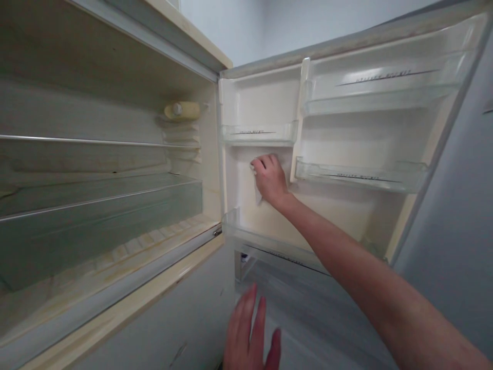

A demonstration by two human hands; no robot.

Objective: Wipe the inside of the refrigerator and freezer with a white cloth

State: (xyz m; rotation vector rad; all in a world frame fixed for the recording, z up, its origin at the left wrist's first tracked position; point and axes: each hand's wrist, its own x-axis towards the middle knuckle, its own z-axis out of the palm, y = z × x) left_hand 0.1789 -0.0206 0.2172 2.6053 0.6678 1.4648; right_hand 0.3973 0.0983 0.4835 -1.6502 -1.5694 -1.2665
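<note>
Left hand [250, 331] nearest, fingers spread and holding nothing; beyond it, the right hand [270, 179] with a white cloth [258, 194].
The right fingers curl inward, pinching the cloth at the inner face of the open fridge door [239, 187], between the small upper bin [260, 134] and the lower bin [265, 242]. The cloth is probably light, soft and limp, best bunched under the fingers. Farther in, the fridge [77, 110] holds a see-through drawer [115, 223] and, by its side wall, a yellowish fitting [189, 110].

Pale wall [219, 31], grey floor [296, 300]
</note>
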